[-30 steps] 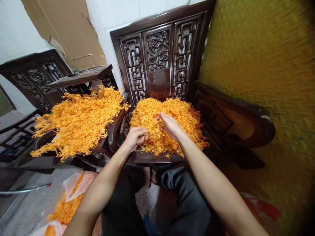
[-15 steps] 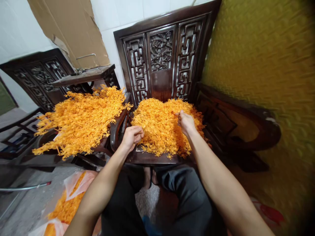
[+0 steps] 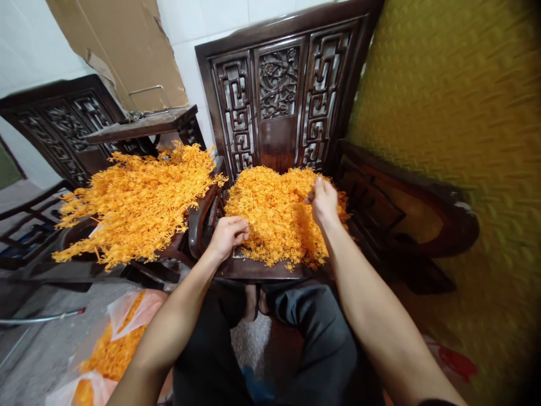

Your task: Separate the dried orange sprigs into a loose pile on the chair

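A heap of small orange plastic-looking flower pieces (image 3: 270,214) covers the seat of a dark carved wooden chair (image 3: 276,138). My left hand (image 3: 229,237) is closed at the heap's near left edge, thumb and fingers pressed together; whatever it pinches is too small to make out. Over the right part of the heap, my right hand (image 3: 324,200) is also closed, fingers curled, and what it holds is hidden. To the left lies a second large pile of orange flower stems (image 3: 139,203), beyond the chair's left armrest.
A pink-white plastic bag (image 3: 137,313) with more orange pieces sits on the floor at lower left. A small dark table (image 3: 143,124) stands behind the left pile. The right armrest (image 3: 448,225) is beside a yellow-green textured surface (image 3: 456,101).
My right hand has moved slightly right and up, its fingers more curled. My left hand has barely shifted. The view has tilted a little.
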### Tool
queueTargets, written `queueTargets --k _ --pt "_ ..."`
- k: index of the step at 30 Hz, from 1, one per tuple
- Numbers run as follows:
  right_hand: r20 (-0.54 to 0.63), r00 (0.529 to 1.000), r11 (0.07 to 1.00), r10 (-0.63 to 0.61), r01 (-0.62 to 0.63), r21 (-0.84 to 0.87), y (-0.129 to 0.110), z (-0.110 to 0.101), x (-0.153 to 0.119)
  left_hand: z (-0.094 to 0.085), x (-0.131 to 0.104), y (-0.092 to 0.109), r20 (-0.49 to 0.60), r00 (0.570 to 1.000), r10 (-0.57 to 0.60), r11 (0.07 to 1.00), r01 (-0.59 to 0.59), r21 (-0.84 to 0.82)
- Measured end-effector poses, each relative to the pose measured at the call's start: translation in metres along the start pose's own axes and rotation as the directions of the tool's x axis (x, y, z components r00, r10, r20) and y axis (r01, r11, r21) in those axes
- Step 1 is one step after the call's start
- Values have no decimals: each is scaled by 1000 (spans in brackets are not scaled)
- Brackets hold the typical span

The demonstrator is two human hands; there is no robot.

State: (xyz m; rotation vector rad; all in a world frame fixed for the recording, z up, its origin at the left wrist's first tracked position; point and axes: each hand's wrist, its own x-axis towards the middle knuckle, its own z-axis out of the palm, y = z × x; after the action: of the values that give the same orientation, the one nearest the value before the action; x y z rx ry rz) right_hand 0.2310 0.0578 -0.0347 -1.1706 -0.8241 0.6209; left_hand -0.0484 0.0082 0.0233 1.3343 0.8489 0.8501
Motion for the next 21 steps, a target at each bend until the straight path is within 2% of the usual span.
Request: queueTargets --k 4,6,8,9,10,12,14,15,16,17,18,21 --pt "142 990 980 9 19 -200 16 5 -4 -2 5 -4 171 981 -91 984 62 167" --pt "213 976 961 -30 87 -261 10 11 -12 -3 7 -3 273 952 -140 968 74 241" --pt "331 937 917 -114 227 -327 -6 17 -23 -5 8 0 377 907 -190 949 71 307" --pt "416 896 890 -156 310 -335 -17 19 -29 -7 9 1 424 880 -214 940 68 333" --pt "520 834 867 -184 388 -314 -29 20 -36 -9 9 2 462 854 -239 932 68 356" --pt "734 654 848 -183 483 -219 -52 24 -52 -12 10 3 502 820 -275 921 74 383" --pt "880 456 832 -133 533 -151 -69 29 -67 -15 10 3 503 816 -284 915 73 398" --pt "913 391 814 -116 564 -138 -74 31 -72 -16 10 3 497 821 -282 911 66 408" --pt "924 364 789 -115 598 -138 -76 32 -75 -16 9 4 490 826 -277 907 56 419" --pt "921 368 766 -126 626 -146 -76 34 -75 -15 7 5 484 832 -271 902 44 430" --pt "907 397 752 -141 639 -162 -74 34 -74 -14 5 7 477 839 -264 896 30 442" --pt "836 537 778 -110 570 -264 -58 36 -63 -7 2 13 429 878 -213 859 -42 510"
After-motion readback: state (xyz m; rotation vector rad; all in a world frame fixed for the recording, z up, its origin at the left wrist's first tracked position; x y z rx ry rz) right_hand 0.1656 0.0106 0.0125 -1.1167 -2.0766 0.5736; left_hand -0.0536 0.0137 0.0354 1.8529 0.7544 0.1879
